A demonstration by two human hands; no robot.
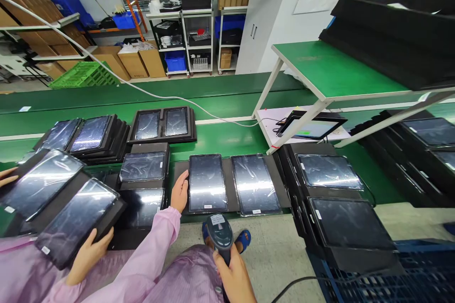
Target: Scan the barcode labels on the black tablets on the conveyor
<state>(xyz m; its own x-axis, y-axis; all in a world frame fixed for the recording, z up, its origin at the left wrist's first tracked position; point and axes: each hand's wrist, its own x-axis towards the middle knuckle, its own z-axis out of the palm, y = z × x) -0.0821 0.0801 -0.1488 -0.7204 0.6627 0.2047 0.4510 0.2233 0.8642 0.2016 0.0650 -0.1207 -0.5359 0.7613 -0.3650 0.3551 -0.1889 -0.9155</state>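
Observation:
My right hand [234,272] is wrapped around the handle of a dark barcode scanner [219,232], whose rounded head points away from me. My left hand [180,191] rests at the left end of a black foam tray [228,184], fingers stretched out beside the left tablet's edge. Two film-wrapped tablets lie side by side in this tray: a left tablet [207,182] and a right tablet [255,183]. Each carries a small white label near its lower edge.
At left, a co-worker's hand [88,253] holds a tray with two tablets. Stacked trays of tablets [329,170] stand at right, beside a blue crate [423,270]. A green-topped stand [341,73] rises over a lit screen [313,125]. A white cable [159,96] hangs across.

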